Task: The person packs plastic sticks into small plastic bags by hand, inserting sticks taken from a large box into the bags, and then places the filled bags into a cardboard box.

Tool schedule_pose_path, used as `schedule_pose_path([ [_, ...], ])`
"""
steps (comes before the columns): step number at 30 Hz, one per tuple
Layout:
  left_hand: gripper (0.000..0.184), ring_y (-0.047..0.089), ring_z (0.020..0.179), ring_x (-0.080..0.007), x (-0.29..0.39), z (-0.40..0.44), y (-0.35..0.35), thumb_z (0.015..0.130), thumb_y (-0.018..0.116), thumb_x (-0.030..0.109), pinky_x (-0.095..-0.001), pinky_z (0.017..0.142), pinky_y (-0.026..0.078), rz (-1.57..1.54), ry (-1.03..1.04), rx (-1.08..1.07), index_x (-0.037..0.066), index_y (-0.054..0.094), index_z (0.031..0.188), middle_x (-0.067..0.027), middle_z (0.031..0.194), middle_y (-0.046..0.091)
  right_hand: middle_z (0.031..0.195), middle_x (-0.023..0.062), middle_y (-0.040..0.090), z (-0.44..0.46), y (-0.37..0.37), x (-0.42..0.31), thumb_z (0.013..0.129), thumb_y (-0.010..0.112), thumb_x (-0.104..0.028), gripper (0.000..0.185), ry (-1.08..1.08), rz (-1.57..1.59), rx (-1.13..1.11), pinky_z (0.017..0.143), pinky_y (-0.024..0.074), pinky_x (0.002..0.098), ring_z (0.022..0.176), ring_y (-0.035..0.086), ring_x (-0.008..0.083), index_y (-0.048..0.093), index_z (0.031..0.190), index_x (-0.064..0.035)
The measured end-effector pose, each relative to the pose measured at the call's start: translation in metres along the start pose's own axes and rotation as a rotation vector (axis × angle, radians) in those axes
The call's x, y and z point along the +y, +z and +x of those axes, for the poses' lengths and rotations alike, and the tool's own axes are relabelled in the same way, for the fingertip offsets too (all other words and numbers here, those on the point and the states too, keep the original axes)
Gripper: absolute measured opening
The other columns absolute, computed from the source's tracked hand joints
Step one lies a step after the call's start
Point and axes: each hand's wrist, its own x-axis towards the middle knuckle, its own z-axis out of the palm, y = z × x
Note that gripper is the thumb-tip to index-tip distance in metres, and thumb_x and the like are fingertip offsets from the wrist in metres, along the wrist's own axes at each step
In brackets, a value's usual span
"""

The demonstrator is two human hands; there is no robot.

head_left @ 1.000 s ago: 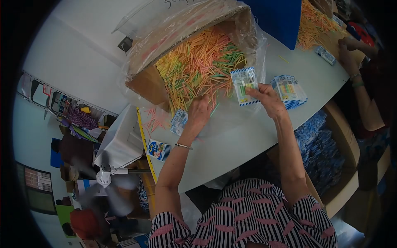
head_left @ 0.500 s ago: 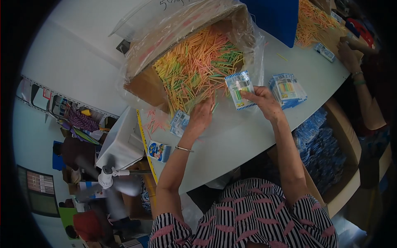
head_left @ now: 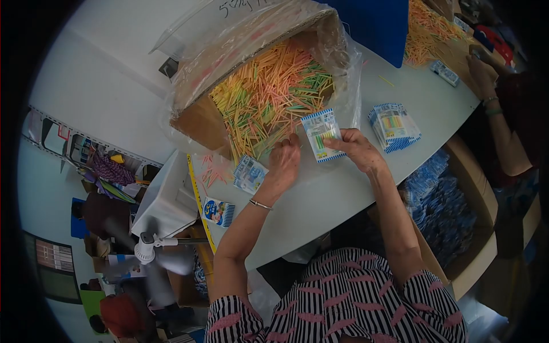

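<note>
My right hand (head_left: 360, 151) pinches a small blue-and-white packet (head_left: 322, 135) upright, with green and yellow sticks showing through its clear window. Just left of the packet is my left hand (head_left: 284, 163), its fingers curled together; whatever they hold, if anything, is hidden. It is at the mouth of a plastic-lined cardboard box (head_left: 200, 127) tipped on its side, from which thin coloured sticks (head_left: 274, 86) spill in orange, pink, yellow and green. By my left wrist lies a stack of blue-and-white packets (head_left: 249, 174). Another pile of packets (head_left: 393, 127), with sticks showing, lies right of my right hand.
A printed blue packet (head_left: 218, 211) lies near the table's yellow-taped left edge. Below the table's right side stands a carton (head_left: 483, 246) full of blue packets. A blue panel (head_left: 374, 28) stands behind; a co-worker's hand (head_left: 482, 74) is at far right. A fan (head_left: 147, 247) stands left.
My right hand has brought the packet a little left and down, closer to my left hand. My left hand has shifted slightly right, its fingers still curled.
</note>
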Motion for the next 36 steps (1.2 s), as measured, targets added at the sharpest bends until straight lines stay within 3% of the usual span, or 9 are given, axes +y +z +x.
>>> schedule_pose_path([
  [5,0.036,0.058,0.07,-0.0354,-0.028,0.001,-0.002,0.076,0.047,-0.003,-0.0434,0.06,0.048,-0.13,-0.051,0.063,0.0,0.043,0.112,-0.0204,0.076,0.058,0.085,0.0041,0.067,-0.006,-0.005,0.0,0.078,0.07,-0.021,0.029,0.017,-0.011,-0.006,0.07,0.0423,0.0215,0.075,0.057,0.0077,0.066,0.096,0.001],
  [8,0.044,0.058,0.063,-0.0232,-0.031,0.009,-0.035,0.077,0.052,-0.002,-0.0352,0.058,0.047,-0.398,-0.131,0.034,0.004,0.043,0.119,-0.0118,0.072,0.059,0.081,0.0037,0.067,-0.006,-0.001,0.001,0.079,0.07,-0.02,0.026,0.017,-0.017,-0.028,0.067,0.042,0.0208,0.071,0.056,0.007,0.068,0.093,0.0013],
  [10,0.053,0.056,0.062,-0.0108,-0.028,0.015,-0.055,0.075,0.054,-0.005,-0.0251,0.055,0.043,-0.948,-0.161,0.087,0.008,0.043,0.125,-0.0048,0.071,0.058,0.078,0.0032,0.066,-0.005,0.005,0.001,0.079,0.069,-0.02,0.024,0.01,-0.002,-0.054,0.065,0.0415,0.0203,0.068,0.055,0.0062,0.068,0.091,0.0013],
  [11,0.053,0.056,0.062,-0.0108,-0.023,0.016,-0.066,0.075,0.054,-0.005,-0.0251,0.055,0.043,-0.947,-0.164,0.088,0.008,0.043,0.125,-0.0048,0.071,0.058,0.077,0.0024,0.066,-0.005,0.007,0.002,0.079,0.069,-0.019,0.023,0.04,-0.015,-0.084,0.064,0.041,0.0196,0.067,0.054,0.0052,0.068,0.09,0.0013],
  [13,0.055,0.055,0.072,-0.0045,-0.009,0.021,-0.086,0.079,0.058,-0.003,-0.0203,0.065,0.047,-1.148,-0.169,0.079,0.008,0.039,0.129,0.0,0.078,0.06,0.077,0.0017,0.066,-0.004,0.008,0.003,0.079,0.069,-0.018,0.021,0.07,-0.03,-0.111,0.062,0.0404,0.019,0.065,0.053,0.0042,0.069,0.089,0.0013],
  [22,0.043,0.058,0.077,-0.0081,0.011,0.018,-0.083,0.081,0.058,-0.005,-0.0213,0.07,0.048,-1.443,-0.058,0.275,0.006,0.041,0.119,-0.004,0.083,0.061,0.076,0.0004,0.065,-0.006,0.016,0.006,0.08,0.068,-0.018,0.02,0.1,-0.119,-0.213,0.06,0.0412,0.0186,0.065,0.052,0.0034,0.069,0.088,0.0004],
  [25,0.044,0.059,0.08,-0.0103,0.014,0.016,-0.084,0.08,0.056,-0.009,-0.0214,0.071,0.047,-1.399,-0.054,0.305,0.006,0.038,0.117,-0.0075,0.085,0.062,0.08,0.0007,0.065,-0.007,0.017,0.004,0.08,0.069,-0.016,0.019,0.173,-0.111,-0.221,0.071,0.0416,0.0196,0.073,0.052,0.0041,0.069,0.089,0.0013],
  [27,0.043,0.059,0.08,-0.0105,0.016,0.014,-0.081,0.08,0.055,-0.009,-0.0216,0.071,0.047,-1.412,-0.051,0.291,0.006,0.038,0.117,-0.0075,0.085,0.062,0.076,0.0007,0.065,-0.005,0.015,0.011,0.079,0.069,-0.019,0.022,0.136,-0.108,-0.222,0.061,0.0413,0.0185,0.064,0.053,0.0038,0.069,0.089,0.0004],
  [36,0.027,0.056,0.083,-0.0071,0.02,0.001,-0.069,0.085,0.055,-0.003,-0.0202,0.076,0.044,-1.451,-0.121,0.227,0.005,0.048,0.11,-0.0046,0.087,0.062,0.079,0.0015,0.066,-0.01,0.018,0.007,0.079,0.069,-0.018,0.024,0.093,-0.017,-0.254,0.064,0.0437,0.0188,0.068,0.055,0.0043,0.068,0.093,0.0014],
])
